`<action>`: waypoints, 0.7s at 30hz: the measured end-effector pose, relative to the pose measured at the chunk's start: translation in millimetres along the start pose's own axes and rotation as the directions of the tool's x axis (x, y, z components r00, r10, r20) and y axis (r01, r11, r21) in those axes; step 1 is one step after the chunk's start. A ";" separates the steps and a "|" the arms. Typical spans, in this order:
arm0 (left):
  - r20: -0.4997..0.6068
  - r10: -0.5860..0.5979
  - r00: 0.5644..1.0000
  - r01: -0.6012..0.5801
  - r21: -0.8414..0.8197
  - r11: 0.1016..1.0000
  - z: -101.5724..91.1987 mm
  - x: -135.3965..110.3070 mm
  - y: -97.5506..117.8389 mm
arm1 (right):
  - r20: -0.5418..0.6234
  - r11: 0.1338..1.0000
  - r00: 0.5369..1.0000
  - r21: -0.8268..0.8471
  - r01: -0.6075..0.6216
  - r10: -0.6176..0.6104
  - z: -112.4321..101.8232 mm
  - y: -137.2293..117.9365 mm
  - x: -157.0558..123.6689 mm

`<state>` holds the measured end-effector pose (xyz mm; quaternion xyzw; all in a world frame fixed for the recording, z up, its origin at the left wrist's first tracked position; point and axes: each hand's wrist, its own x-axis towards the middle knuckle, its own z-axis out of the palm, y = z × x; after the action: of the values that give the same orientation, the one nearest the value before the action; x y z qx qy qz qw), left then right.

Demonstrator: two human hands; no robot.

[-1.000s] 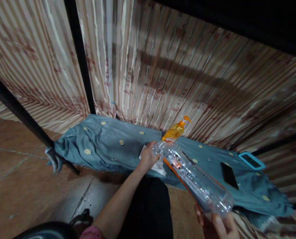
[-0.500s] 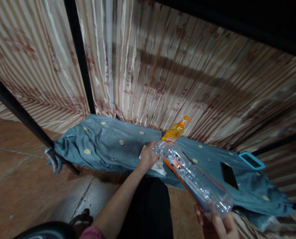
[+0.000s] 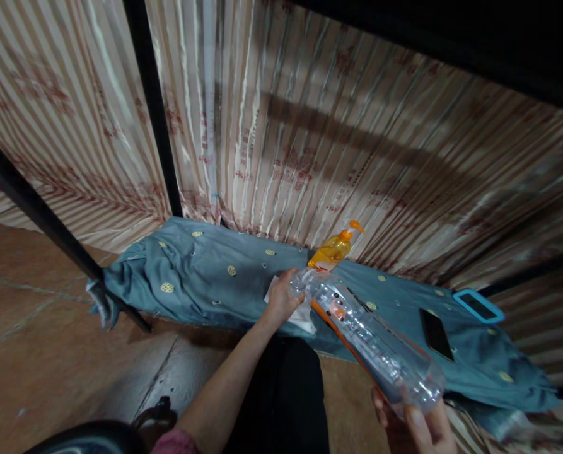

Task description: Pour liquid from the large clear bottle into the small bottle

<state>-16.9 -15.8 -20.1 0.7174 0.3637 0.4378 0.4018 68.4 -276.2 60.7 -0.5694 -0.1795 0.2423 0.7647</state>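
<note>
A large clear plastic bottle (image 3: 371, 340) with an orange-edged label lies slanted across the view, held in the air between both hands. My left hand (image 3: 284, 297) is closed round its narrow neck end. At the wide bottom end, my right hand (image 3: 416, 422) grips the base with thumb and fingers. Just behind the neck stands a yellow pump bottle (image 3: 331, 251) with an orange pump head. Under my left hand and the bottle neck lies a white cloth or paper (image 3: 304, 320), partly hidden.
A blue-grey cloth with pineapple prints (image 3: 205, 271) covers the low surface. On its right side lie a dark phone (image 3: 436, 334) and a blue-framed device (image 3: 478, 306). Black posts (image 3: 151, 101) rise at the left, before a striped curtain (image 3: 300, 139).
</note>
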 end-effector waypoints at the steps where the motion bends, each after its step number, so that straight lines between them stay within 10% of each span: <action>1: 0.003 0.001 1.000 -0.001 0.000 1.000 0.3 0.1 -0.3 | -0.010 1.000 1.000 0.001 -0.003 0.003 -0.4 0.5 0.1; 21: -0.001 -0.005 1.000 0.005 -0.010 1.000 2.2 0.4 -2.0 | -0.011 1.000 1.000 0.008 0.001 -0.001 -2.0 -0.4 0.9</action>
<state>-15.1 -15.2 -22.4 0.7141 0.3637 0.4391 0.4063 70.2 -277.4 60.5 -0.5677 -0.1746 0.2397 0.7680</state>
